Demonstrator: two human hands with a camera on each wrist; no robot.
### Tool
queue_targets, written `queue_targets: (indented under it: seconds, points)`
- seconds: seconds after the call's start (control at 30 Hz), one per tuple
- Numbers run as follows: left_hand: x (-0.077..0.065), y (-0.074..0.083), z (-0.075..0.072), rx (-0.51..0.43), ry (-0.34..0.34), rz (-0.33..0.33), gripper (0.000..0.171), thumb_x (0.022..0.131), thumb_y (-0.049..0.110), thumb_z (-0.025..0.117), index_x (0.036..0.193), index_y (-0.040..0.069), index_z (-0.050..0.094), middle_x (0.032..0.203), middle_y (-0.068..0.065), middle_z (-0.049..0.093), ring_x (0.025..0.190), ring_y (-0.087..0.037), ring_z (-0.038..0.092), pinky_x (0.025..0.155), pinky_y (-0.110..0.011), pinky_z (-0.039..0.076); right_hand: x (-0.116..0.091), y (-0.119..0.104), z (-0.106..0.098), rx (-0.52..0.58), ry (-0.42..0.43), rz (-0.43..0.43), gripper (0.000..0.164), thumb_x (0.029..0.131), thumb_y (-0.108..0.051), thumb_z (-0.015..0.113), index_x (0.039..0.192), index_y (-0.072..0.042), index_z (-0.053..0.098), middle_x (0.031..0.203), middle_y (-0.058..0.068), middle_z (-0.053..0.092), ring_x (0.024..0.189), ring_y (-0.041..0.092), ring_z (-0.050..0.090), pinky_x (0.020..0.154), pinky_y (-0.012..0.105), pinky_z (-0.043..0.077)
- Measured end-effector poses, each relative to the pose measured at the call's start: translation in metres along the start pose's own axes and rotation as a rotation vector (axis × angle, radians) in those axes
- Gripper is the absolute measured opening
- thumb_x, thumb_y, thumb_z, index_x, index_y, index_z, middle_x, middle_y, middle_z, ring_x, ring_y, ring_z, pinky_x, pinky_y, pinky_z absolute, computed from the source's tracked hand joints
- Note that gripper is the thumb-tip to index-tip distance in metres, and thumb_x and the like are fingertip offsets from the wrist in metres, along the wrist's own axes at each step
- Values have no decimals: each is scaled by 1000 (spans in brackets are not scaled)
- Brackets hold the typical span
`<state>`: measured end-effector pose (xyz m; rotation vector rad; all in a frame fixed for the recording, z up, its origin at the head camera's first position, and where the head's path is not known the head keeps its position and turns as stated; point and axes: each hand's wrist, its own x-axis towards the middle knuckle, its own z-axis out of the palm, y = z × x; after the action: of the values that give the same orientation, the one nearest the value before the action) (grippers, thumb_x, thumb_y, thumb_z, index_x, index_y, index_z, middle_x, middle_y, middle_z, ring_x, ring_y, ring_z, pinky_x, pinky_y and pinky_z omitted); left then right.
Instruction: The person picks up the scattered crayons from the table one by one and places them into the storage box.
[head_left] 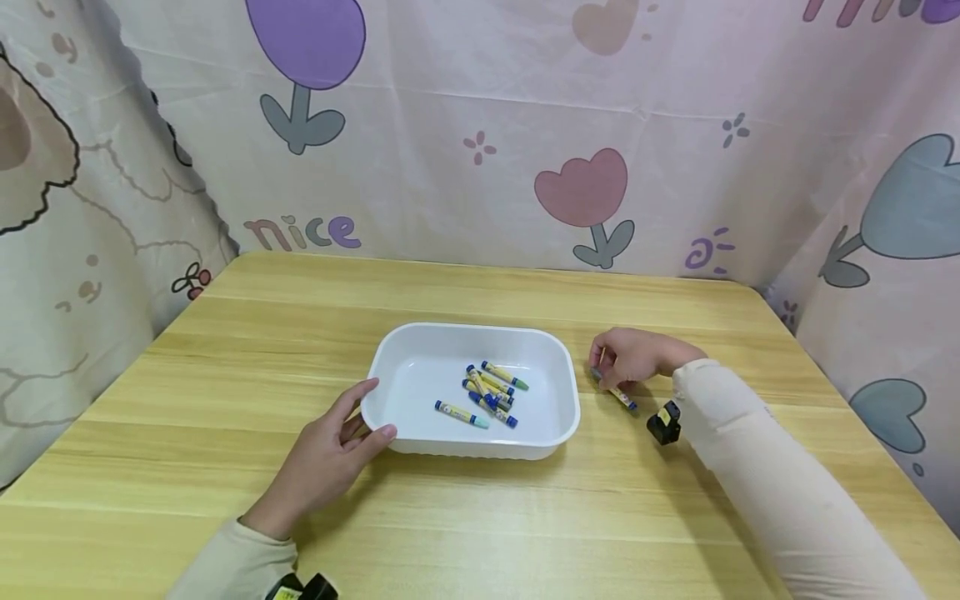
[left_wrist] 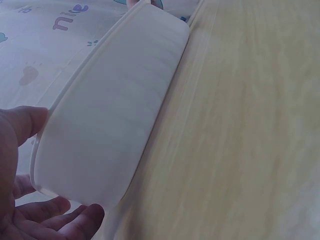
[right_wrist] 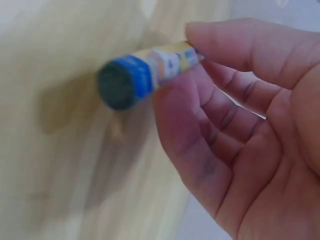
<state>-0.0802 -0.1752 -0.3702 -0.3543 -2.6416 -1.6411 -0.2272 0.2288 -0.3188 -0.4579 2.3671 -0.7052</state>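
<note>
A white plastic basin (head_left: pixel 420 447) stands on the table with several yellow-and-blue crayons (head_left: pixel 461 414) inside, most heaped right of its middle. My left hand (head_left: pixel 322 458) grips the basin's near left corner; in the left wrist view, its thumb (left_wrist: pixel 32 122) lies at the rim and the fingertips touch the side. To the right of the basin, my right hand (head_left: pixel 633 354) pinches a crayon (right_wrist: pixel 170 62) between thumb and fingers. Its dark round end faces the right wrist camera, clear of the wood there. Part of this crayon is hidden by the fingers.
The wooden table (head_left: pixel 525 517) has a far edge close to a patterned cloth (head_left: pixel 450 167), which also hangs at both sides. A black wrist camera (head_left: pixel 664 423) sits beside the right sleeve, and another (head_left: pixel 303 587) is at the left sleeve.
</note>
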Motion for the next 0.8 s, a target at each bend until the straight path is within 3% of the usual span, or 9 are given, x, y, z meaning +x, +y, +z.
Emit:
queue_targets:
  seconds: [0.27, 0.43, 0.8]
  points:
    - [0, 0, 1, 2, -2, -2, 65, 96, 26, 64, 149, 5, 33, 144, -32, 37, 126, -36, 48, 92, -33, 52, -4, -15, -14, 57, 68, -37, 24, 86, 4, 61, 107, 4, 51, 88, 13, 52, 68, 21, 58, 63, 38, 60]
    - [0, 0, 0, 6, -2, -3, 65, 96, 26, 64, 149, 6, 33, 144, -31, 38, 126, -35, 48, 92, -33, 52, -6, -28, -20, 51, 94, -54, 24, 88, 1, 61, 110, 5, 51, 91, 13, 52, 77, 22, 56, 68, 38, 61]
    - [1, 0, 0, 14, 0, -7, 65, 96, 27, 64, 149, 6, 33, 144, -31, 38, 126, -35, 48, 92, -33, 52, 0, -53, -23, 47, 98, -102, 26, 90, 1, 61, 113, 7, 51, 93, 14, 52, 77, 21, 56, 70, 37, 61]
